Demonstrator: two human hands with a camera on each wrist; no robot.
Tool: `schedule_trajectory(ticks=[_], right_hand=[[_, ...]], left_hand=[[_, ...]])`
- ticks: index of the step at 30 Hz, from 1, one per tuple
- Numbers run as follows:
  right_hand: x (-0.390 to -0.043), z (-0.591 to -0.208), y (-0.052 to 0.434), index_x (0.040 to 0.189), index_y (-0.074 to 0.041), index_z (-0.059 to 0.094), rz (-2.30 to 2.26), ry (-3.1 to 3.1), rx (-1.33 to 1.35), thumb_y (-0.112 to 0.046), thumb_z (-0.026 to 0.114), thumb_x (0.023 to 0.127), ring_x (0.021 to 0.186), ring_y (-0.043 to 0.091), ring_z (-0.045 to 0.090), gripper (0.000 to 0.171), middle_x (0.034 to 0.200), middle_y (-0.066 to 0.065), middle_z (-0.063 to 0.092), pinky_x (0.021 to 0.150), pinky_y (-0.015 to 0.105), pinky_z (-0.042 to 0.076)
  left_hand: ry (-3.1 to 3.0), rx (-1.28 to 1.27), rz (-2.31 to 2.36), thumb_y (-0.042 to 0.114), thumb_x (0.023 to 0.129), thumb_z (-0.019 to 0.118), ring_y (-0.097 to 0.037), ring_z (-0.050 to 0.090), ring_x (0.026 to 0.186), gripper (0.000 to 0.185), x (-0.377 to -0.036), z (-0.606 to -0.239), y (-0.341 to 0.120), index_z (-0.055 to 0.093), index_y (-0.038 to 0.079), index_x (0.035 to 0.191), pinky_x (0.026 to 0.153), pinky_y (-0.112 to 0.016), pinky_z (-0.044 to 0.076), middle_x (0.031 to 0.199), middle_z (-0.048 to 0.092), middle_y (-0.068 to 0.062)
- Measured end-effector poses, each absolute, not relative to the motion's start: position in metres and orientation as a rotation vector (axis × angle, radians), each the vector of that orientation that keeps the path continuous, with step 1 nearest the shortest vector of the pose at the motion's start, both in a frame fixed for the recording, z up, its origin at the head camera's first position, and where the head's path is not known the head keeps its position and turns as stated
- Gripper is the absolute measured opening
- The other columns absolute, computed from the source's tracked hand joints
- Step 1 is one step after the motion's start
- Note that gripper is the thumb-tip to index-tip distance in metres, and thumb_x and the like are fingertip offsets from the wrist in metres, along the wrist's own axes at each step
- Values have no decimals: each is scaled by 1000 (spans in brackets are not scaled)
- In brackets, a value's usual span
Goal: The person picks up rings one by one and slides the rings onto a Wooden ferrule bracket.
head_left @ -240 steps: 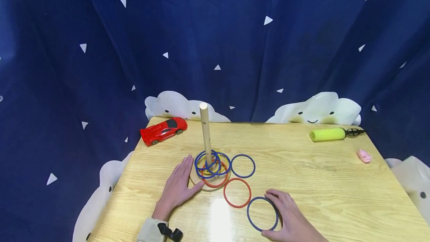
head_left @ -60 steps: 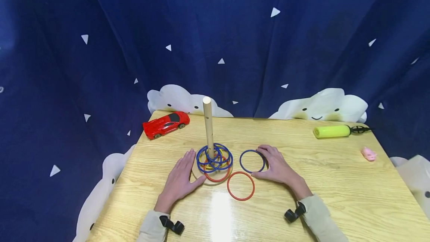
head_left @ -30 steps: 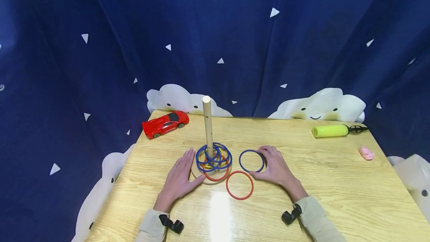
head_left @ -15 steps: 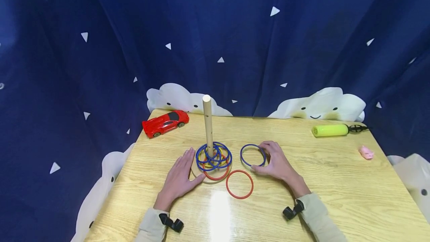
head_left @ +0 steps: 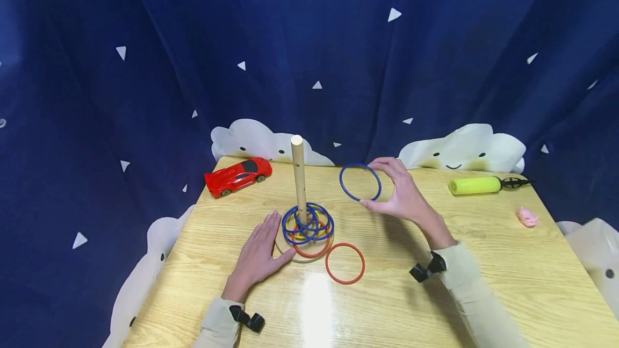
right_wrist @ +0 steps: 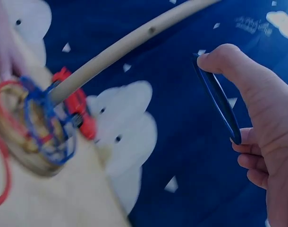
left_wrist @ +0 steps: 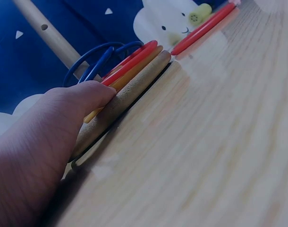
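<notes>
1. The right hand [head_left: 403,192] is pinching a thin blue plastic ring [head_left: 360,182] between thumb and fingertips, holding it up off the light wooden desk [head_left: 483,273], to the right of the upright wooden peg [head_left: 299,176] and just below its top.
2. In the right wrist view, the blue ring [right_wrist: 218,101] is sitting edge-on between the thumb tip and the curled fingers [right_wrist: 252,161].
3. The left hand [head_left: 258,256] is lying flat, fingers spread, with the thumb touching the round wooden base [head_left: 302,255] of the peg.
4. Several blue, red and yellow rings [head_left: 308,225] are lying stacked around the peg on the base.
5. One loose red plastic ring [head_left: 345,263] is lying flat on the desk just right of the base.
6. A red toy car [head_left: 237,176], a yellow-green cylindrical pump [head_left: 474,185] and a small pink toy [head_left: 526,217] are sitting well apart near the desk's edges.
</notes>
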State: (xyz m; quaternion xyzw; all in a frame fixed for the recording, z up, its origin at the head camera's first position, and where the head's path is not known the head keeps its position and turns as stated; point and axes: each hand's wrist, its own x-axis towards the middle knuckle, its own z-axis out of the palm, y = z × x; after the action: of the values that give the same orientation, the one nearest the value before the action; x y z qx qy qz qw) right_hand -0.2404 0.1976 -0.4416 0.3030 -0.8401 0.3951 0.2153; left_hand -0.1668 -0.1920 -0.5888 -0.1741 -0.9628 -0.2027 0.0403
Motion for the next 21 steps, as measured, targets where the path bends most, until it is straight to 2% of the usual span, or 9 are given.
schedule_trajectory(ticks=[5,8,13,16,21], right_hand=[[-247,-399,186,125,-4,70,1127,-2216,941,-28,98,57,122,28,53,78,129,10,64,103,37,40],[-248,-377,176,125,-1,70,1156,-2131,1012,-26,97,56,121,29,52,78,128,12,65,103,34,39],[-246,-353,157,122,10,68,1196,-1989,1129,-24,95,54,117,41,52,81,122,25,65,105,32,38],[-245,-340,145,121,13,67,1195,-1943,1174,-26,95,53,115,45,52,83,121,29,64,106,33,39],[-248,-317,129,123,7,68,1160,-1953,1215,-29,97,53,120,36,52,83,125,21,64,106,37,41]], left_hand=[[-2948,-533,-620,77,94,52,-22,14,161,106,-167,-589,-192,18,10,168,130,-45,19,175,16,-4],[-2942,-534,-617,77,94,52,-23,15,161,106,-167,-589,-192,18,10,168,129,-45,19,175,17,-4],[-2922,-546,-617,76,94,53,-25,16,161,106,-165,-588,-192,19,9,168,129,-45,21,175,18,-5],[-2916,-544,-616,76,93,54,-25,17,161,106,-165,-588,-193,20,9,167,129,-46,22,174,19,-5],[-2922,-533,-623,77,94,53,-24,16,161,105,-166,-589,-191,20,10,168,129,-46,22,174,19,-5]])
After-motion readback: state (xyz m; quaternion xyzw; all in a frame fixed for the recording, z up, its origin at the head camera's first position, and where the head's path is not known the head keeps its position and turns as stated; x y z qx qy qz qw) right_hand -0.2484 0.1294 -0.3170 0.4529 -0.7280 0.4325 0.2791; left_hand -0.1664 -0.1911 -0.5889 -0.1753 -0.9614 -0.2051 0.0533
